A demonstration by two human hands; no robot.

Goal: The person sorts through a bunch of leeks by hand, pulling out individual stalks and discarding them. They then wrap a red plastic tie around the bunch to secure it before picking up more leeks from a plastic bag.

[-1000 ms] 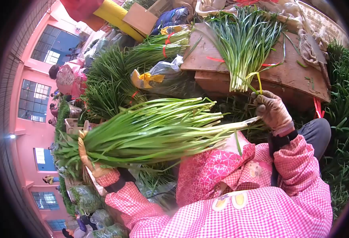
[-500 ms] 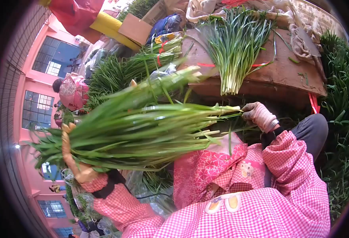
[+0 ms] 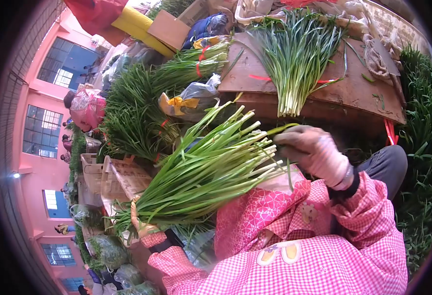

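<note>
1. Two gloved hands work on one bunch of greens (image 3: 206,167), which lies slantwise across the middle of the frame, above the pink checked smock (image 3: 324,260).
2. The left hand (image 3: 144,227), at lower left, is clamped around the bunch's leafy end from underneath. Holding it there seems to let the pale stem ends fan out freely toward the upper right.
3. The right hand (image 3: 314,155), right of centre, has its fingers curled down onto those pale ends. Meeting the bunch from the opposite end, it probably steadies or evens the tips.
4. A wooden board (image 3: 368,93) fills the upper right and bears a loose pile of greens (image 3: 294,54) laid across a red band (image 3: 260,77). The stems point toward the person, likely so they are easy to reach.
5. Tied bundles (image 3: 196,61) lie at upper centre with a plastic bag (image 3: 191,98) just below them. More greens are heaped along the right edge (image 3: 422,147).
6. Much of the left hand is buried under leaves, so only a few fingers and the wrist show.
7. I cannot tell whether the right hand pinches a single stalk or merely presses on the ends. Its fingertips are turned away from the camera.
8. A person (image 3: 85,105) at the left edge is small and warped by the lens, and what they are doing cannot be made out.
9. The dark knee (image 3: 385,164) is half covered by the sleeve.
</note>
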